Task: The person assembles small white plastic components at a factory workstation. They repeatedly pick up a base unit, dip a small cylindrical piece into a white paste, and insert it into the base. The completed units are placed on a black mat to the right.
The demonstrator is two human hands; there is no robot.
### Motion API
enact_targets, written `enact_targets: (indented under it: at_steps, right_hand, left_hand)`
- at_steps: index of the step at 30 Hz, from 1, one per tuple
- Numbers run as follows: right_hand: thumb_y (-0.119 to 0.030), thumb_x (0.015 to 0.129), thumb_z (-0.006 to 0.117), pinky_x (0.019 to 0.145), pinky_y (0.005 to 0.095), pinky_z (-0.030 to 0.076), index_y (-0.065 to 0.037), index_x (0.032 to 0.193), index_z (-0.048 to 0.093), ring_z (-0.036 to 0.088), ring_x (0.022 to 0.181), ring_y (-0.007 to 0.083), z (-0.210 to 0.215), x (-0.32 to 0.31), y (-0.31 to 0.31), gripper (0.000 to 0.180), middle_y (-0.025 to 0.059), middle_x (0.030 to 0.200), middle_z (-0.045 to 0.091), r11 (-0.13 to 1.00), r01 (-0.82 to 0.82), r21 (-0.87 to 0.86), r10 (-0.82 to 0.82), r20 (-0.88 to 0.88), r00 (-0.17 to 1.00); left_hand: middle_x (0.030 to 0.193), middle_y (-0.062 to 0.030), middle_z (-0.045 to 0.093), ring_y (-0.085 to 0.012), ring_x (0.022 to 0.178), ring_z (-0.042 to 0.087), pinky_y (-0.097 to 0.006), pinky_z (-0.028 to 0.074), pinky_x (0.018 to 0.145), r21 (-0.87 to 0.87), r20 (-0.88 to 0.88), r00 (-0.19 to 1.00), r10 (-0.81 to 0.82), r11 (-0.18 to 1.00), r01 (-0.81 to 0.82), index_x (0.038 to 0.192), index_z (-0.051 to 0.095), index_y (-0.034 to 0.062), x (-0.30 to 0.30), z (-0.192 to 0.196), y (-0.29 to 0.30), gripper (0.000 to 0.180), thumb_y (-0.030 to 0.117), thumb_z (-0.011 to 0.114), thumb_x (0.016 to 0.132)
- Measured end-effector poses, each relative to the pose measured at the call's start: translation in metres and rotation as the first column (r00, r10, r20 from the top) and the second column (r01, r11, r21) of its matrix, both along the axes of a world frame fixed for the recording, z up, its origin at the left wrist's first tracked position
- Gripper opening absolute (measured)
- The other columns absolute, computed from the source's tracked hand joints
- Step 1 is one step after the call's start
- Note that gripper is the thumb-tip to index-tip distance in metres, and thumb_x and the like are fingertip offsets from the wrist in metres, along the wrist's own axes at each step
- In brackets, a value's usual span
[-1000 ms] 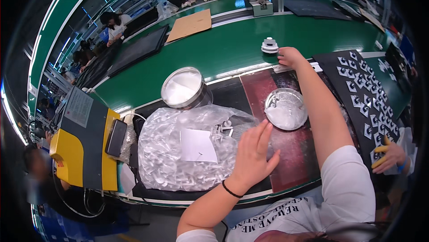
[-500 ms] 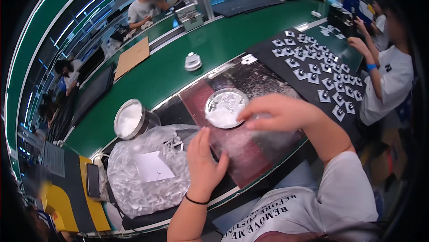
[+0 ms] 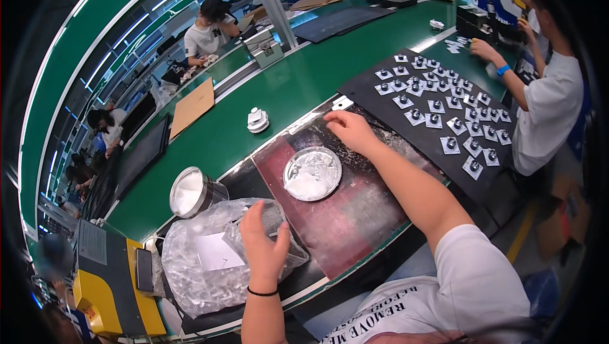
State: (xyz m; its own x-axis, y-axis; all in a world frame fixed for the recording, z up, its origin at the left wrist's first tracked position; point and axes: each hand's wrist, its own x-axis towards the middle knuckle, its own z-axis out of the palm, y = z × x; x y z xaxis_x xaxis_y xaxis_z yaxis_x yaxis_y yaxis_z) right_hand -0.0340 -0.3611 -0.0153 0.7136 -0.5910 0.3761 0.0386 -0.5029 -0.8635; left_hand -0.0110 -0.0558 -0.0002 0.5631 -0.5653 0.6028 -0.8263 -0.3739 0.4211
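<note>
Head view: small white piece [image 3: 342, 102] lies just beyond your right hand [image 3: 354, 132], the nearer one; long axis unclear. Right fingers bunched, can't tell if holding anything. Left hand [image 3: 262, 245] wide, looks empty, by the clear bag [image 3: 184, 261].

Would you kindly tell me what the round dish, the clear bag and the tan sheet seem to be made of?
Round dish: probably shiny metal, judging by its bright silvery rim.
Clear bag: thin, glossy plastic film; it is see-through, crinkled and catches the light.
Tan sheet: likely matte cardboard, from its plain brown colour and flat, stiff look, though thin wood is possible.
</note>
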Motion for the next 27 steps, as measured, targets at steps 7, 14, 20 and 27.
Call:
enact_targets:
  at_steps: [7, 14, 20, 27]
  right_hand:
    - [-0.016, 0.079, 0.057, 0.068, 0.0344, 0.050, -0.007, 0.099, 0.066, 0.064, 0.074, 0.0228, -0.023, -0.008, -0.027, 0.023, 0.0129, 0.083, 0.067, 0.996, 0.078, -0.034, -0.076, 0.053, 0.996]
    - [-0.017, 0.079, 0.053, 0.079, 0.0396, 0.050, -0.009, 0.097, 0.065, 0.063, 0.088, 0.0299, -0.023, -0.006, -0.022, 0.023, 0.0130, 0.094, 0.066, 0.997, 0.014, -0.071, -0.013, 0.020, 1.000]
    - [-0.019, 0.080, 0.053, 0.078, 0.0390, 0.049, -0.009, 0.096, 0.065, 0.062, 0.089, 0.0296, -0.018, -0.010, -0.022, 0.022, 0.0123, 0.094, 0.066, 0.999, -0.025, -0.044, 0.026, 0.038, 0.999]
    - [-0.017, 0.080, 0.054, 0.076, 0.0369, 0.050, -0.006, 0.096, 0.065, 0.063, 0.085, 0.0299, -0.018, -0.003, -0.024, 0.022, 0.0142, 0.091, 0.066, 0.998, -0.057, -0.028, 0.058, 0.032, 0.998]
  left_hand:
    - [0.109, -0.0166, 0.057, -0.0343, 0.103, 0.051, -0.042, 0.038, 0.092, 0.130, 0.035, 0.993, 0.114, 0.985, -0.117, 0.112, 0.056, 0.0028, 0.035, -0.010, 0.018, 0.041, 0.014, 0.067, 0.075]
    - [0.105, -0.0180, 0.058, -0.0344, 0.100, 0.053, -0.040, 0.040, 0.090, 0.349, -0.125, 0.992, 0.036, 0.937, 0.010, 0.109, 0.057, -0.0005, 0.053, -0.040, 0.018, 0.040, 0.016, 0.067, 0.075]
    - [0.104, -0.0177, 0.059, -0.0336, 0.099, 0.053, -0.040, 0.041, 0.089, 0.302, -0.161, 0.986, 0.050, 0.953, 0.001, 0.108, 0.058, -0.0006, 0.045, -0.034, 0.022, 0.039, 0.015, 0.067, 0.074]
    - [0.106, -0.0171, 0.058, -0.0364, 0.101, 0.051, -0.044, 0.038, 0.091, 0.334, -0.142, 0.986, 0.083, 0.942, -0.032, 0.108, 0.058, 0.0016, 0.037, -0.019, 0.014, 0.041, 0.020, 0.069, 0.072]
